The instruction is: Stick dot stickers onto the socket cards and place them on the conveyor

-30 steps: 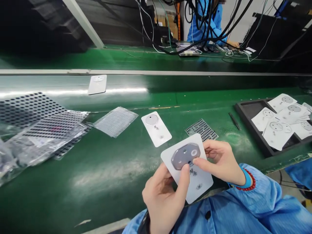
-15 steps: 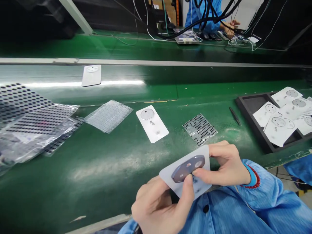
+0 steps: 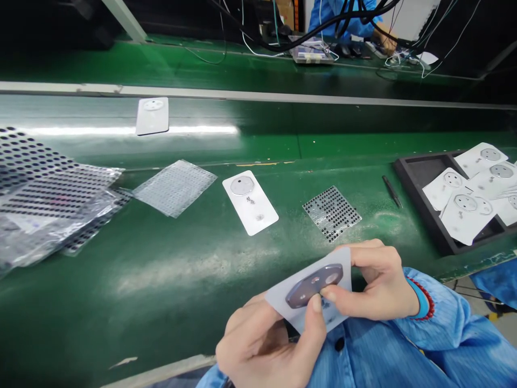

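Note:
Between both hands is a white rounded-corner panel [image 3: 285,299] with a grey oval camera-shaped area on it, tilted above the table's front edge. My left hand [image 3: 270,345] grips its lower left side, thumb pressed on the face near the oval. My right hand [image 3: 374,285] holds the right side, its thumb tip close to the left thumb at the oval's lower edge. The fingers behind the panel are hidden. Just beyond the hands lies a clear sheet of small black dots [image 3: 332,214]. A similar white panel [image 3: 251,207] lies flat left of that sheet.
On the right, a black tray [image 3: 428,221] holds several white panels [image 3: 466,215]; dark tweezers [image 3: 391,192] lie beside it. Left are a translucent dotted sheet [image 3: 175,188] and bagged black-dotted sheets [image 3: 60,194]. Another panel [image 3: 152,118] lies farther back. A co-worker's hand [image 3: 383,40] shows beyond hanging cables.
The view has shifted slightly. Both hands keep hold of the panel, thumbs still pressed near the oval, with the panel tilted a little differently. The co-worker's hand has moved lower.

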`<state>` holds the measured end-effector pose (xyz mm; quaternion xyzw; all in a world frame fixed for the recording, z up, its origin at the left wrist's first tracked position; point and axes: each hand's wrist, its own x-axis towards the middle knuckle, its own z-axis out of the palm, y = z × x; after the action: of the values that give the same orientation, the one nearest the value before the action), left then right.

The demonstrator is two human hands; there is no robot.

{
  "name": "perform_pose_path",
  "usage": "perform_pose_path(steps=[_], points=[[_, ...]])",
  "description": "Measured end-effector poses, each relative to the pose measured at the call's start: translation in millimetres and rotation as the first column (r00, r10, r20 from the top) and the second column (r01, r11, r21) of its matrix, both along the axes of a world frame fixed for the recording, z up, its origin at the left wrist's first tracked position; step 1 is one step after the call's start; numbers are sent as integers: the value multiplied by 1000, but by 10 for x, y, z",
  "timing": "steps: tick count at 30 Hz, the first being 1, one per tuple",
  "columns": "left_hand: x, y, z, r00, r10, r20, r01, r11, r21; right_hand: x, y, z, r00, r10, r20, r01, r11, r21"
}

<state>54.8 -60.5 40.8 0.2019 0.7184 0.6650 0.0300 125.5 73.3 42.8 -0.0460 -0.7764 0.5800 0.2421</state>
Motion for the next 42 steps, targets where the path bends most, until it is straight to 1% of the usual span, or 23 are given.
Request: perform_pose_path(steps=[2,4,6,7,8,9,10,11,12,13,14,15,17,21,23,26,29,33,36,39,42], points=[[-23,1,-28,999,-20,27,19,999,28,-11,21,-7,999,-4,34,5,1000,-25],[-68,2,-65,987,-104,124,98,994,48,-26,49,-24,996,14,89,-5,995,-101],[-129,10,-102,937,-207,282,194,978,71,-39,74,-52,991,42,126,-17,981,-194],[-161,19,-119,901,-249,355,232,969,91,-43,83,-70,992,31,122,-4,977,-214],[-192,32,-135,866,-283,411,257,959,118,-45,92,-89,994,-15,105,36,980,-193],[-221,50,-148,840,-311,444,275,951,144,-47,102,-110,993,-98,64,105,987,-124],[-248,73,-158,823,-334,459,291,942,164,-49,114,-132,982,-190,-4,190,982,-13],[-271,100,-167,813,-354,462,307,935,177,-52,129,-156,962,-259,-91,269,956,122],[-293,133,-175,808,-371,457,323,929,183,-60,149,-183,944,-278,-177,317,913,257],[-313,168,-184,806,-385,450,339,923,183,-72,172,-215,938,-248,-243,326,869,373],[-333,206,-195,804,-395,446,352,919,179,-90,199,-252,943,-187,-276,301,837,458],[-353,245,-210,799,-405,445,366,914,175,-113,227,-296,951,-126,-284,261,820,510],[-396,321,-256,775,-426,466,393,903,172,-168,283,-403,960,-64,-274,209,814,542],[-478,435,-417,716,-462,524,438,881,177,-251,360,-644,965,-109,-238,220,827,517],[-503,462,-508,694,-473,543,462,871,168,-265,379,-740,975,-120,-187,198,853,482],[-520,472,-629,672,-482,562,501,855,134,-270,398,-834,989,-110,-100,142,898,416],[-530,468,-731,675,-473,566,530,845,73,-281,420,-891,996,-90,-21,92,927,364],[-556,468,-847,706,-450,547,552,833,-27,-301,448,-958,996,-66,53,46,949,313],[-582,481,-895,716,-445,538,554,831,-50,-305,454,-997,995,-57,86,28,953,303],[-601,500,-896,714,-448,538,558,828,-52,-303,456,-1000,994,-58,93,29,956,292],[-606,509,-869,687,-462,562,565,825,-12,-301,468,-972,995,-76,68,57,966,252]])
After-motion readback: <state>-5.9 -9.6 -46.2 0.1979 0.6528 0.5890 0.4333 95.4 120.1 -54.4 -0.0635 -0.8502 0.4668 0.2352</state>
